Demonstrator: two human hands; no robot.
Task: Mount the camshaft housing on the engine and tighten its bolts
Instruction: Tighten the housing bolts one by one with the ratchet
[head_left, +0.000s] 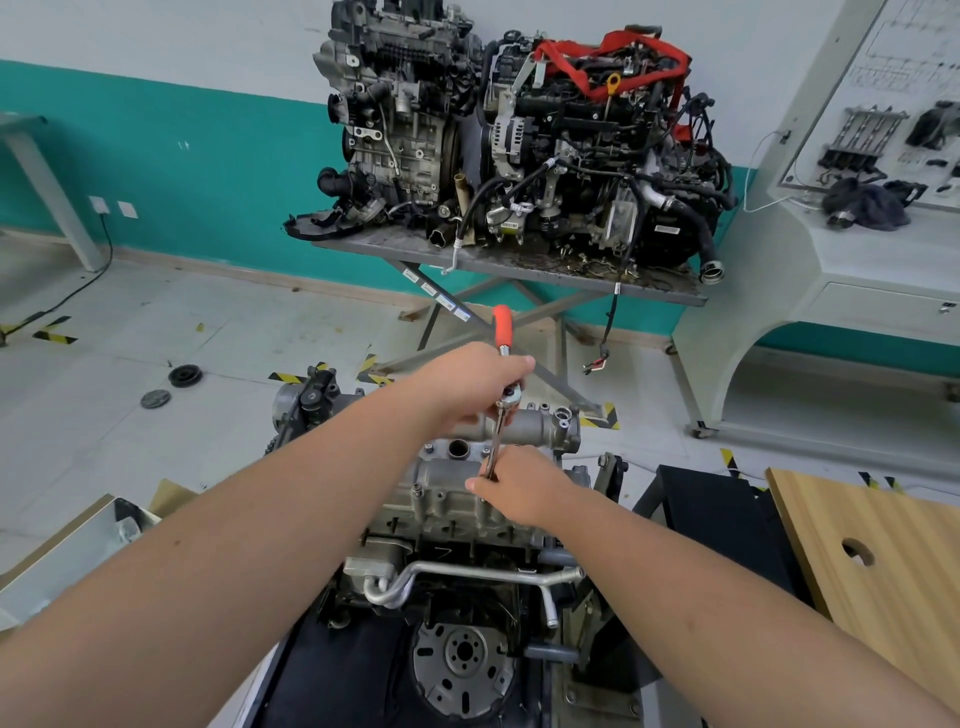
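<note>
bolt hidden under right hand (524, 488) pinching extension bar (493, 447) | left hand (478, 387) grips ratchet (503, 358) | camshaft housing (447, 483) below

White-and-teal wall (156, 130), pale tiled floor (156, 322), hazard tape (54, 332), metal stand (519, 270), wooden board (883, 545)

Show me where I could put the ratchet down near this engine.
Free: the wooden board right of the engine, apart from its hole; bare floor tiles at left. Crowded: the lift table behind, packed with engines, and the housing top beneath both hands.
</note>
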